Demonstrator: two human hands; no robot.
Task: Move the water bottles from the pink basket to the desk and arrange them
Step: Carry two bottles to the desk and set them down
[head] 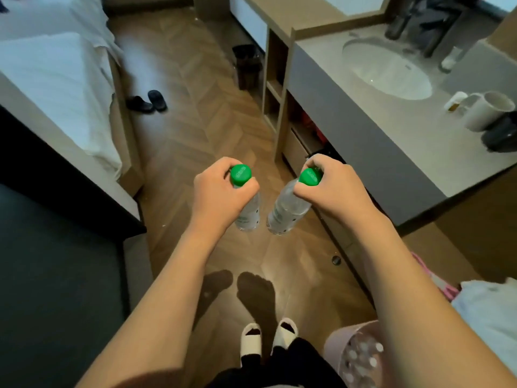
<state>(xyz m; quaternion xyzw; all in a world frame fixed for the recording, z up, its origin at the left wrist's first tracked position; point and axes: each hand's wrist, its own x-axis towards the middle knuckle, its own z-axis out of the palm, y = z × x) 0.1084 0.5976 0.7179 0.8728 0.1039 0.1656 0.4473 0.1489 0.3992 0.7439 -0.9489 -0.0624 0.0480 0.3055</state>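
Here the left hand (221, 189) has its fingers curled shut around the neck of one water bottle (247, 212), just under its green cap (240, 175); the right hand (333, 186) grips a second bottle (282, 210) the same way, fingers closed below its green cap (310, 177); both bottles hang over the wooden floor (195, 121), clear of it, their bottoms tilted slightly toward each other and near but not touching. The bottles look full of clear water, so I judge them fairly heavy for a neck grip; the thin plastic walls will likely dent if squeezed at the middle and may be slick; the stiff neck ring under the cap is the firmest place to hold, though a bottle carried that way will swing; for setting one down upright, a hold lower on the body would steady it better.

The pink basket (340, 338) sits at the lower right beside the person's slippers (268, 336), with more bottle caps showing inside; the job is therefore only partly done. To the right runs a grey counter (391, 152) with a sink (387, 68), a white mug (488, 110) and other toiletries; whether this is the desk meant, I cannot tell; a bed (56, 88) stands to the left, dark slippers (147, 102) and a dark bin (247, 65) farther along the floor; the light is dim.
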